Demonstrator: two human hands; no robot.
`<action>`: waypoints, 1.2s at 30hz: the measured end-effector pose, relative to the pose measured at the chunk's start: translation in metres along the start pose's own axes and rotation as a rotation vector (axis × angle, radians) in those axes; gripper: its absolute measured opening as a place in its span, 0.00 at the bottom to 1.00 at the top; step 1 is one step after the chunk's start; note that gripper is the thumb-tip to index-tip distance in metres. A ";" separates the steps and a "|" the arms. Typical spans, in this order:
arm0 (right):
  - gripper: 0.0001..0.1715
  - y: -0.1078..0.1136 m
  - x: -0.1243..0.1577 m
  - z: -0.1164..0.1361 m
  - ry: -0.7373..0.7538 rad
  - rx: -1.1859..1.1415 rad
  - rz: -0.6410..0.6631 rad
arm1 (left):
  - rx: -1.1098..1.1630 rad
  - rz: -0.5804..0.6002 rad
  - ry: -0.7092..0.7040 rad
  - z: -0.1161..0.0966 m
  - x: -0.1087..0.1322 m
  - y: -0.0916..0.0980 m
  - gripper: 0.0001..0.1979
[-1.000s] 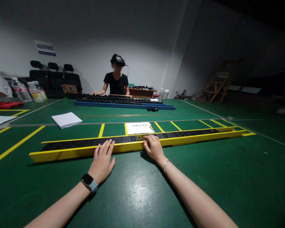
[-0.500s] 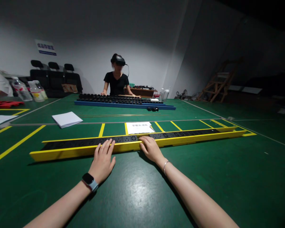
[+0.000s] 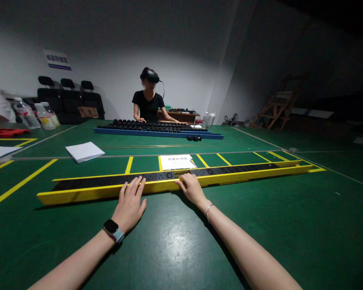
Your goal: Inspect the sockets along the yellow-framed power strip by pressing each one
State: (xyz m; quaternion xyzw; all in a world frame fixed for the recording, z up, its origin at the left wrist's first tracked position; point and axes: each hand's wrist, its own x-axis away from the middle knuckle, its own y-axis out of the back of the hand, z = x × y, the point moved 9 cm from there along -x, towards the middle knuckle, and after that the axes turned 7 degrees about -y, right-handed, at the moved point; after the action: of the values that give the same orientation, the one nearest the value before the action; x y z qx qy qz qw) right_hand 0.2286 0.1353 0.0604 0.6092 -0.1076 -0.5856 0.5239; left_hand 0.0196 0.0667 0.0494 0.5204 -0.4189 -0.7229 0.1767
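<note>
Head view: left hand [image 3: 130, 203] laid flat and open, fingertips on near edge of long yellow rail [image 3: 78, 196], stretched across green worktop [image 3: 175, 249] at mid-frame. Right hand [image 3: 192, 188] near it, fingers bent onto rail's top beside black socket strip [image 3: 90, 183], not clasped round it. White label [image 3: 177, 162] just behind. Person [image 3: 148, 104] seated at blue rail [image 3: 157, 134], upper centre.

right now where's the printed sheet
In the head view the printed sheet lies on the green table just beyond the yellow rail, ahead of the right hand.
</note>
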 end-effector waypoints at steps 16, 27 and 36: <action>0.18 0.004 0.000 -0.026 -0.009 -0.039 0.040 | -0.022 -0.031 -0.013 -0.001 0.001 0.002 0.32; 0.18 0.032 0.012 -0.084 -0.049 -0.039 0.050 | 0.009 -0.042 -0.008 0.000 0.002 0.000 0.33; 0.23 0.032 0.013 -0.010 0.084 -0.054 -0.082 | -0.002 -0.019 0.001 0.000 0.002 -0.001 0.30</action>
State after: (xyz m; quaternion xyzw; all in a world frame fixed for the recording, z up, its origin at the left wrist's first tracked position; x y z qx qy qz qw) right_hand 0.2557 0.1165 0.0745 0.6228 -0.0448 -0.5830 0.5198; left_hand 0.0192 0.0659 0.0479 0.5244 -0.4131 -0.7247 0.1706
